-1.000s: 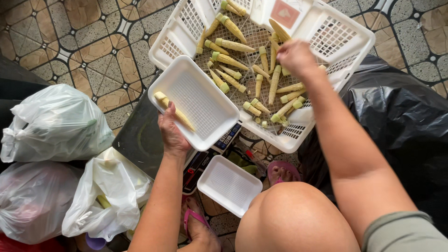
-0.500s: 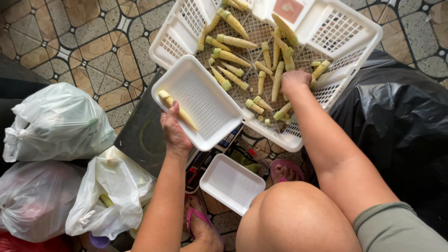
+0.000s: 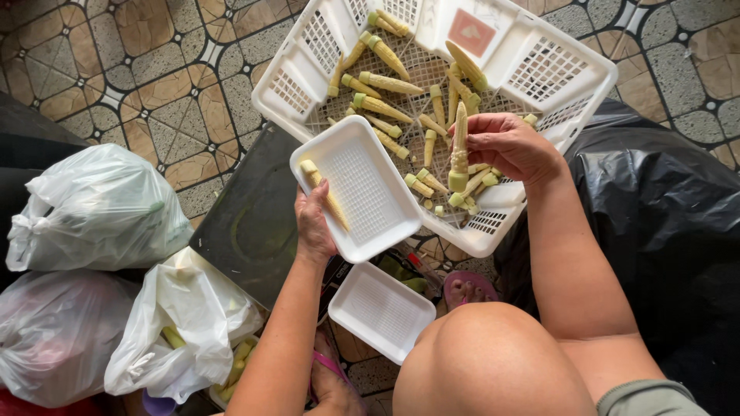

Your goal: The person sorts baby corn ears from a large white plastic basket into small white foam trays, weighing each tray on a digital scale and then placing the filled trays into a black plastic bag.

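Observation:
My left hand (image 3: 312, 223) holds a white foam tray (image 3: 362, 185) by its near edge, thumb pressing one baby corn (image 3: 322, 189) against the tray. My right hand (image 3: 509, 142) is closed on another baby corn (image 3: 459, 150), held upright just above the white plastic basket (image 3: 570, 85). Several more baby corns (image 3: 381, 81) lie scattered across the basket's mesh floor.
A second empty foam tray (image 3: 381, 312) lies on the floor near my knee (image 3: 493, 362). White plastic bags (image 3: 100, 208) sit at the left, one holding baby corn (image 3: 193, 323). A dark flat board (image 3: 250, 216) lies under the tray, a black plastic sheet (image 3: 663, 216) at the right.
My right hand went from reaching among the corns at the basket's far side to lifting one baby corn upright. The tray in my left hand stayed about where it was.

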